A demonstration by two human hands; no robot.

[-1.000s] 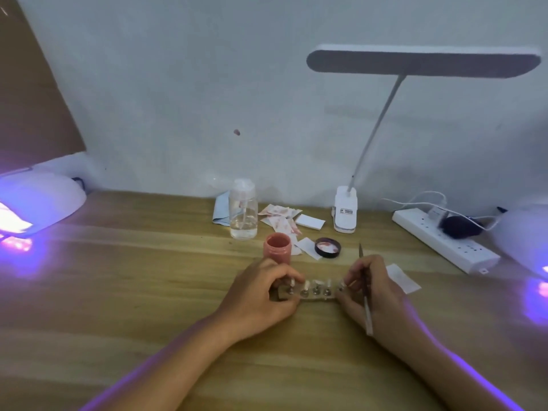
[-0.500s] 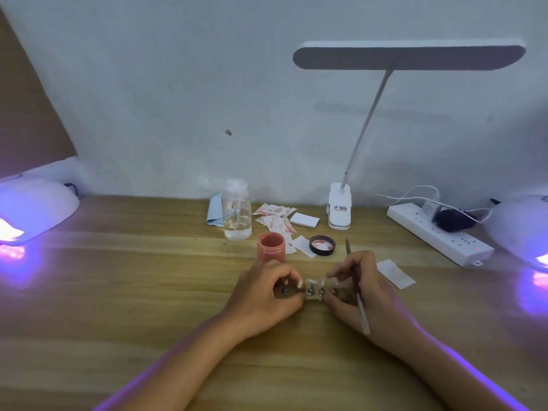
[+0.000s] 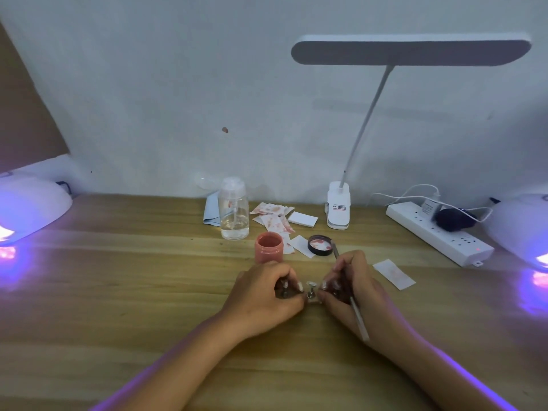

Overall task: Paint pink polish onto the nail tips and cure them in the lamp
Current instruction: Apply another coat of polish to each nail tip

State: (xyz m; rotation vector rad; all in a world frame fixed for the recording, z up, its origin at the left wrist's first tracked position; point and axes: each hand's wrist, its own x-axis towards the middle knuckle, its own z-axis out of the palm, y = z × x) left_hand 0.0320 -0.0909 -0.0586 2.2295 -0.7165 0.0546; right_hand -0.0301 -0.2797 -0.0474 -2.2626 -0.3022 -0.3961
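Just in front of the pink polish jar [image 3: 269, 247], I see both hands meeting over the nail-tip holder [image 3: 311, 289] on the tabletop [image 3: 118, 292]. The left hand [image 3: 264, 295] has its grip curled round the holder's left end. The right hand [image 3: 353, 292] has its grip clenched on the brush [image 3: 357, 315], fingertips also pinching the holder's right end. Only a short middle stretch of the holder shows; fingers hide the rest, and I cannot tell whether the tips are painted. Far left and far right of the jar, the glowing curing lamps [image 3: 32, 203] are cut off by the frame.
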